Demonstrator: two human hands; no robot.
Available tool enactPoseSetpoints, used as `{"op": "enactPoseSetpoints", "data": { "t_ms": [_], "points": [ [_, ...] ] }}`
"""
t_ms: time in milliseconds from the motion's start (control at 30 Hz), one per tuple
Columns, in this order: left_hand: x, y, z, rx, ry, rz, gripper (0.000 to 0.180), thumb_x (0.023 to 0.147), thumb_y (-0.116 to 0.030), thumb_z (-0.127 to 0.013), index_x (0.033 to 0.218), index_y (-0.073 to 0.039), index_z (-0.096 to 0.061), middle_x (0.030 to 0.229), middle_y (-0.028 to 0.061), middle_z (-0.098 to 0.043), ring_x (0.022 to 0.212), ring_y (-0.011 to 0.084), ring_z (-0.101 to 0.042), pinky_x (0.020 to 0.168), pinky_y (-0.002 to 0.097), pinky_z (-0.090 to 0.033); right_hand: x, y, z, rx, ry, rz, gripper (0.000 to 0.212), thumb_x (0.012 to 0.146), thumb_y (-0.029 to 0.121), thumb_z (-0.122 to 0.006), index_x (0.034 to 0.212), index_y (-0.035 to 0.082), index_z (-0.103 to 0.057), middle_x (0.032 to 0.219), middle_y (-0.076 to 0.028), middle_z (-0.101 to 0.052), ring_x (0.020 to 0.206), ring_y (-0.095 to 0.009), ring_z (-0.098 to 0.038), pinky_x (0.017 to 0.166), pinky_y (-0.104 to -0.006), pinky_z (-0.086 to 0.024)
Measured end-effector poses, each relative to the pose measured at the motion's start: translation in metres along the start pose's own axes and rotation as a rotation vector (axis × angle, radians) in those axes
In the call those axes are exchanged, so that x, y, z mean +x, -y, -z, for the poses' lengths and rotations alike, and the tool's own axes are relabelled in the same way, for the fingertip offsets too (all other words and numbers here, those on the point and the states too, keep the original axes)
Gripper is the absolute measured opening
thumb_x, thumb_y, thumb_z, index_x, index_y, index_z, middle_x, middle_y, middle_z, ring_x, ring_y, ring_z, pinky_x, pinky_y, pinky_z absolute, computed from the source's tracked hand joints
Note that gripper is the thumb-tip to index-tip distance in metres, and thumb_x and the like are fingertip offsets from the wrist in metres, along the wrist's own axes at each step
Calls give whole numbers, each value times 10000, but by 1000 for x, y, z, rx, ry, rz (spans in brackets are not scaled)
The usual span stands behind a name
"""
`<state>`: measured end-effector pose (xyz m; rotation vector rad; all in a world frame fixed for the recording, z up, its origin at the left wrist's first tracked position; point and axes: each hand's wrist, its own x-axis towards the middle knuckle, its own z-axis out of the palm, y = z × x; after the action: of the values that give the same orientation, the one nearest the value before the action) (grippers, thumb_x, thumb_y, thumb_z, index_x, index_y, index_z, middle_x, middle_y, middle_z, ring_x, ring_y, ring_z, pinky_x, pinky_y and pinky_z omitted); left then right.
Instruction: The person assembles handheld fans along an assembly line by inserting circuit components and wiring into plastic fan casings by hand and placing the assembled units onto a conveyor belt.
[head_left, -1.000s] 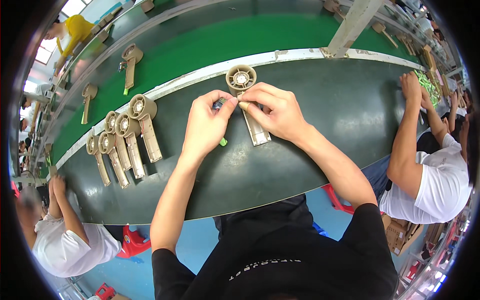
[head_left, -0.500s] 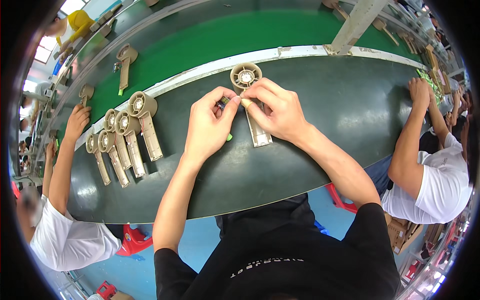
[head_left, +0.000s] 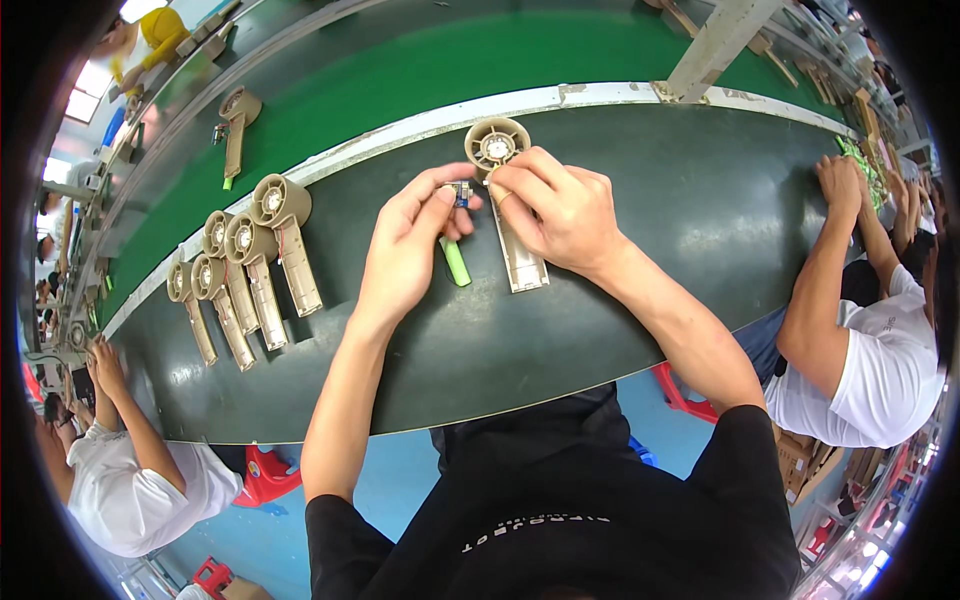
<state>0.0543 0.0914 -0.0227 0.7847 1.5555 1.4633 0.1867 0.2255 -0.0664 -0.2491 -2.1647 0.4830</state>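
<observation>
Between the thumb and fingers of my left hand is a small circuit board, blue and dark. A green cylindrical battery hangs or lies just below that hand. My right hand is closed in a pinch beside the neck of a beige handheld fan housing; what the fingertips hold is too small to make out. The round fan head shows its spokes and pale centre above my hands, and its open handle points toward me, partly covered by my right hand.
Several beige fan housings lie together to my left on the dark table. Another fan rests on the green belt beyond a pale rail. A metal post rises at the far right. Co-workers sit on both sides.
My left hand has turned and drawn slightly away from the right, so the circuit board and green battery show more. The left co-worker's hand has pulled back from a fan on the belt.
</observation>
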Motion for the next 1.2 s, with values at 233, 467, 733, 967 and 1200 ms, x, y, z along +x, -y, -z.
{"op": "enactPoseSetpoints", "data": {
  "t_ms": [233, 467, 733, 967, 1200],
  "points": [
    [-13, 16, -14, 28, -154, -166, 341, 937, 21, -631, 1268, 91, -590, 1124, 175, -700, 1016, 164, -681, 918, 283, -546, 1, 2, -6, 74, -42, -35, 97, 782, 68, -734, 860, 66, -676, 819, -27, -654, 491, -137, -585, 451, -268, -471],
    [-10, 26, -11, 287, -196, -284, 300, 883, -1, -701, 1183, 0, -694, 970, 90, -733, 829, 108, -673, 751, 258, -546, 2, 3, -8, 133, -74, -43, 109, 774, 36, -738, 861, 49, -673, 823, -18, -662, 453, -90, -534, 417, -236, -423],
    [-13, 21, -14, 703, -233, -521, 344, 864, 47, -684, 1204, 0, -677, 964, 111, -707, 840, 156, -683, 733, 276, -545, 2, 5, -9, 133, -47, -52, 94, 797, 35, -720, 878, 34, -672, 836, -36, -663, 480, -110, -557, 433, -244, -442],
    [-9, 22, -10, 910, -308, -684, 355, 842, 59, -696, 1190, -14, -685, 1000, 139, -722, 869, 205, -713, 739, 296, -576, 4, 7, -6, 192, 19, -136, 82, 837, 48, -694, 908, 17, -669, 866, -53, -664, 543, -146, -594, 479, -266, -468],
    [-12, 26, -12, 789, -275, -646, 368, 846, 68, -685, 1205, -17, -679, 1035, 162, -717, 865, 210, -717, 745, 295, -584, 3, 11, -7, 167, 23, -170, 80, 845, 61, -700, 903, 18, -666, 871, -60, -665, 576, -165, -623, 506, -276, -492]
  ]
}}
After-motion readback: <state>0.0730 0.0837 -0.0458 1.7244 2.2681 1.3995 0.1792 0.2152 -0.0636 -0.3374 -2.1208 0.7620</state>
